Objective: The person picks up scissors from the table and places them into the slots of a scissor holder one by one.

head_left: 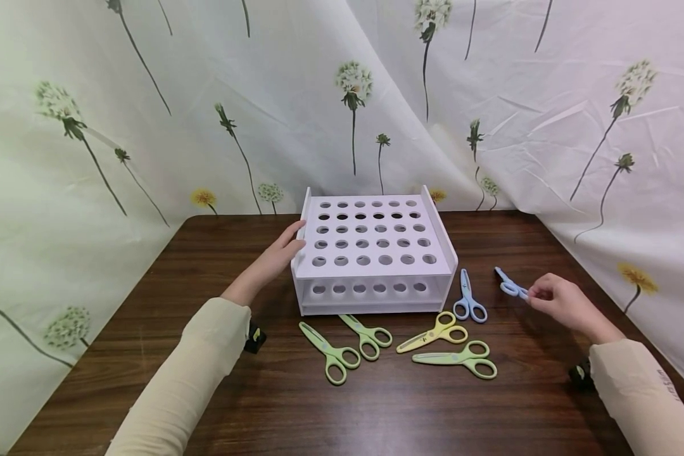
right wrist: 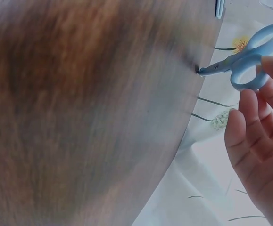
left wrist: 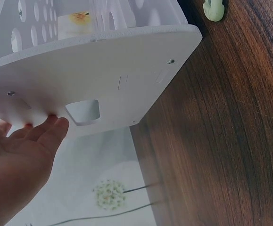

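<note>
A flower-print cloth [head_left: 296, 126] hangs behind a dark wooden table [head_left: 251, 405], and here's the white rack [head_left: 373, 252] at the far side, rows of round holes on top! Left hand [head_left: 270, 259] on the rack's left side, fingers slightly spread, fingertips touching the panel. Over on the right, the right hand [head_left: 561, 301] pinches the held blue scissors [right wrist: 236, 61] by a handle loop, thumb against fingers, out right of the rack! Another blue pair [head_left: 466, 292] lies beside the rack's front corner, with yellow scissors [head_left: 431, 334] and three green pairs [head_left: 458, 358] in front.
</note>
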